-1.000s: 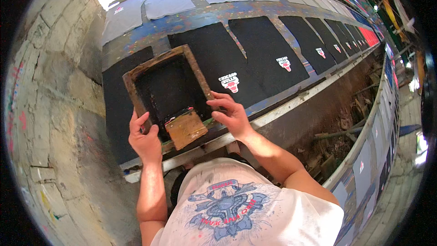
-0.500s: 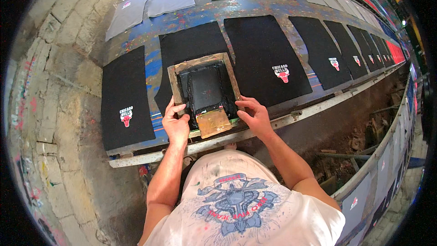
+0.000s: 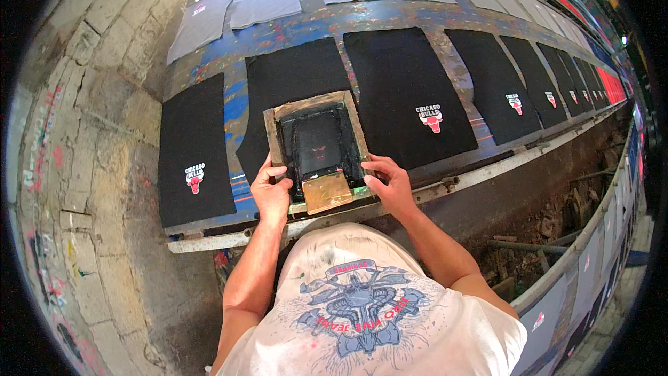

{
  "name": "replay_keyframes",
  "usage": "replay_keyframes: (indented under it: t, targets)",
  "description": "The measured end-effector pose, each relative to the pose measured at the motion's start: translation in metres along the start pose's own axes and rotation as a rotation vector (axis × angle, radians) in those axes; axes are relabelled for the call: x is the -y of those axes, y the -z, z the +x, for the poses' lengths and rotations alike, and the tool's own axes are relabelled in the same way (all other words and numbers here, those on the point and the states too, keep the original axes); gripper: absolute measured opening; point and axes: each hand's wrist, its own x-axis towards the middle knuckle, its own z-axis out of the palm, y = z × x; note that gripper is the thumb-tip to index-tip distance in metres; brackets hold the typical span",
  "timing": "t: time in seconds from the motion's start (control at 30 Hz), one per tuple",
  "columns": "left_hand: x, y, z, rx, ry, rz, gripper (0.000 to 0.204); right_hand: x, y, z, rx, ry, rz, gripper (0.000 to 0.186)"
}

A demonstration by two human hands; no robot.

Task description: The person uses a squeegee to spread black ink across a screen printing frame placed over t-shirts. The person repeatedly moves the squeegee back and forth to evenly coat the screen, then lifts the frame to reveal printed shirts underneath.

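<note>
Both my hands grip a wooden-framed printing screen (image 3: 360,129) whose inside is dark with black ink. My left hand (image 3: 271,193) is closed on its near left corner, thumb on top. At the near right corner my right hand (image 3: 392,184) pinches the frame between thumb and fingers. A tan, flat-bladed squeegee (image 3: 327,193) rests at the near end of the screen, between my hands, touched by neither. Under the screen's far part lies a black fabric piece (image 3: 299,66); its near portion is hidden. I cannot tell whether the screen touches the fabric.
Black pieces with a red-and-white bull print lie on the left (image 3: 195,125) and right (image 3: 410,69). Grey printed pieces (image 3: 268,0) line the paint-stained table's far side. A metal rail (image 3: 480,176) runs along its near edge. A block wall (image 3: 90,125) stands left.
The screen has shifted slightly toward me and to the right, with both hands still on it. The squeegee stays at its near end. The view has moved a little.
</note>
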Motion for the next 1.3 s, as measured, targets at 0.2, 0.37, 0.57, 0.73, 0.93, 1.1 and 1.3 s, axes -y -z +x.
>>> replay_keyframes:
  t: [0.2,0.37,0.57,0.73,0.93,1.1,1.3]
  targets:
    - [-0.003,-0.002,0.000,-0.008,0.041,0.034,0.040,-0.004,0.003,0.000,0.016,0.004,-0.004,0.036]
    - [-0.006,-0.003,-0.002,-0.028,0.061,0.058,0.036,-0.004,0.004,0.000,0.019,0.008,0.025,0.035]
    - [-0.003,-0.002,0.002,-0.008,0.078,0.045,0.036,-0.005,0.004,0.002,0.016,-0.031,-0.019,0.035]
    - [0.000,0.000,0.002,-0.020,0.101,0.019,0.036,-0.003,0.000,0.000,-0.006,-0.023,-0.004,0.034]
    - [0.001,0.000,0.004,-0.025,0.103,0.069,0.035,0.000,0.000,0.000,-0.012,0.019,-0.019,0.035]
    - [0.004,0.004,0.006,-0.011,0.120,0.029,0.037,-0.004,0.001,0.001,0.000,0.039,-0.029,0.037]
    - [0.006,0.006,0.006,-0.005,0.106,0.048,0.041,0.003,-0.001,0.000,-0.024,0.021,-0.083,0.038]
